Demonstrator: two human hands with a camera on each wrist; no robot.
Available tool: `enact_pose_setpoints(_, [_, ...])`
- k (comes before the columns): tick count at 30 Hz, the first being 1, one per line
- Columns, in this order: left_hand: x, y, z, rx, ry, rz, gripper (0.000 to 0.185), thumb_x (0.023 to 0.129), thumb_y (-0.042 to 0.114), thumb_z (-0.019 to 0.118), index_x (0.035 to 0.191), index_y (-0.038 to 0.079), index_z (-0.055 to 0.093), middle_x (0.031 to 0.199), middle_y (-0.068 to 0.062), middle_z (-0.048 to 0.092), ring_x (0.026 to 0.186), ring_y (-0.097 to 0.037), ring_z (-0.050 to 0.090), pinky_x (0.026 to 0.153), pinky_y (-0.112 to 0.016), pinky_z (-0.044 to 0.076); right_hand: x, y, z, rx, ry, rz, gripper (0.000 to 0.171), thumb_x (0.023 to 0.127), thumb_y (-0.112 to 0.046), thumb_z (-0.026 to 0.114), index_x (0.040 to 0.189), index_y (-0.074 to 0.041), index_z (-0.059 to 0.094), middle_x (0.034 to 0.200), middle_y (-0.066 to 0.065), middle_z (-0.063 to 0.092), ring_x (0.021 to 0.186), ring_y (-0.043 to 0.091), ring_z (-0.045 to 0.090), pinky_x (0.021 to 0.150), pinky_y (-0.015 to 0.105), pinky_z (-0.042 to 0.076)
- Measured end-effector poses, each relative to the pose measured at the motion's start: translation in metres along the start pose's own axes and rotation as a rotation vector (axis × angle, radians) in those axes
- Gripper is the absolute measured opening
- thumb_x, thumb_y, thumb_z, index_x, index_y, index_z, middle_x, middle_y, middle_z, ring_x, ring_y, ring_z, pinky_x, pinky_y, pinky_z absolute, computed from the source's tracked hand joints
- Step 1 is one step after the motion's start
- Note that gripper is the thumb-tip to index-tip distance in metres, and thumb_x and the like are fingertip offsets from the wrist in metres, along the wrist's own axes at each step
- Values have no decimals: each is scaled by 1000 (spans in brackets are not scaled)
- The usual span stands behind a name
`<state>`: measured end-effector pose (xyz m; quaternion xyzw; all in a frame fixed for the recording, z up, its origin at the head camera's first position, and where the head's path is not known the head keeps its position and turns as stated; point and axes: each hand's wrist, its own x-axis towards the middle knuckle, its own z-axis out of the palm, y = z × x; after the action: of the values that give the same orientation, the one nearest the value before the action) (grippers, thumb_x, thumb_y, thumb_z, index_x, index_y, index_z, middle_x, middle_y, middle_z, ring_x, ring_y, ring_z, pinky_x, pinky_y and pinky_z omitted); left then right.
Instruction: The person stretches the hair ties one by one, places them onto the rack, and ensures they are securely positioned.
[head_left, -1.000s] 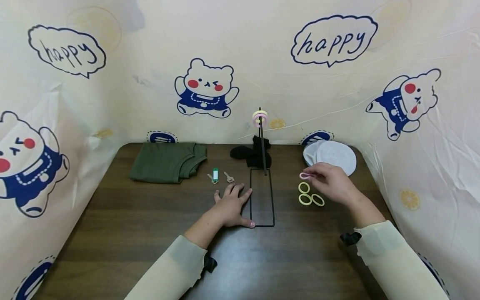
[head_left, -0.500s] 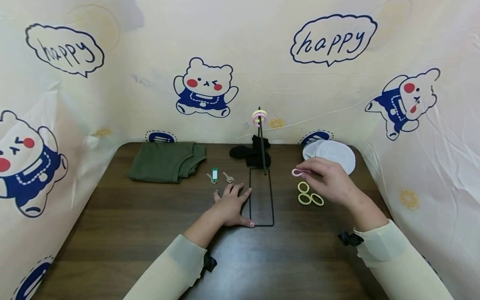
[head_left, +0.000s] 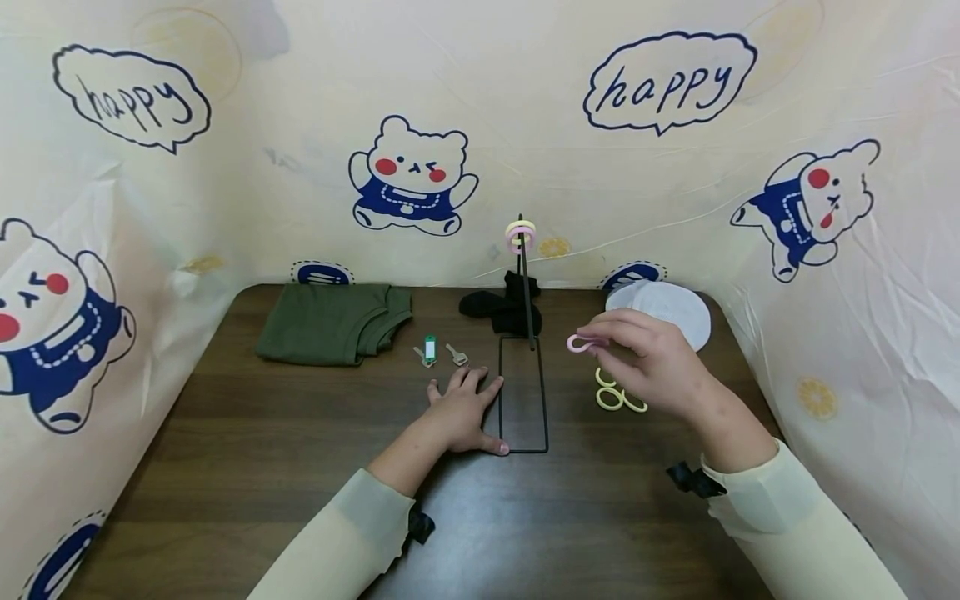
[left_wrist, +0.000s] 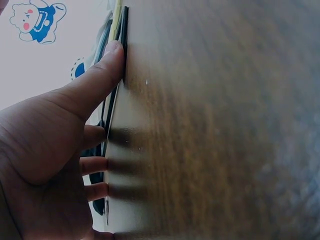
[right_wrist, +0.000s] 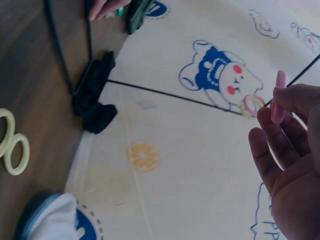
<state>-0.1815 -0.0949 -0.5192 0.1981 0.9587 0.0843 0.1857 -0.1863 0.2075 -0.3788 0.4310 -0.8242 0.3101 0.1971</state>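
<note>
My left hand (head_left: 459, 417) rests with its fingers spread on the table and the left side of a black wire stand's rectangular base (head_left: 546, 408). Its thumb touches the base's near corner, also visible in the left wrist view. My right hand (head_left: 656, 362) pinches a pink ring (head_left: 587, 340) between thumb and fingers, raised above the table to the right of the stand. In the right wrist view the pink ring (right_wrist: 277, 111) appears almost edge-on. Yellow and pink rings (head_left: 521, 225) hang near the top of the stand. Yellow rings (head_left: 609, 409) lie beneath my right hand, partly covered by it.
Folded green cloth (head_left: 322, 325) lies at the back left. A key with a green tag (head_left: 430, 348) and another key (head_left: 457, 356) are beyond my left hand. Black fabric (head_left: 491, 307) lies behind the stand, and a white cap-like item (head_left: 675, 308) at the back right.
My right hand has moved left with the pink ring, away from the white item and toward the stand, now covering part of the yellow rings. My left hand has stayed put.
</note>
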Motion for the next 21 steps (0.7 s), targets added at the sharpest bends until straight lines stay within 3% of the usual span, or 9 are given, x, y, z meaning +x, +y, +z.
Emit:
enact_pose_setpoints(6, [-1,1,-1,-5,-2,-2,117,75,79,74,167,30,22,173,-7,14,158,-38,5,108,-82,16,10,-17,-3,26,30,-41,35,84,4,77,117,-7,77,114,4,74,99,16,70,93,13,49])
enact_pose_setpoints(12, [0,1,-1,-10,1,-3,117,74,79,75,167,29,23,172,-7,15,158,-37,4,108,-83,16,21,-35,-10,45,73,-148,28,89,-2,71,116,-4,76,114,4,73,99,17,70,91,18,52])
enact_pose_setpoints(21, [0,1,-1,-18,6,-1,118,73,79,75,167,28,25,172,-7,16,158,-37,5,107,-83,15,36,-64,-17,83,127,-287,22,103,-16,63,114,-1,75,111,10,72,94,19,71,83,21,55])
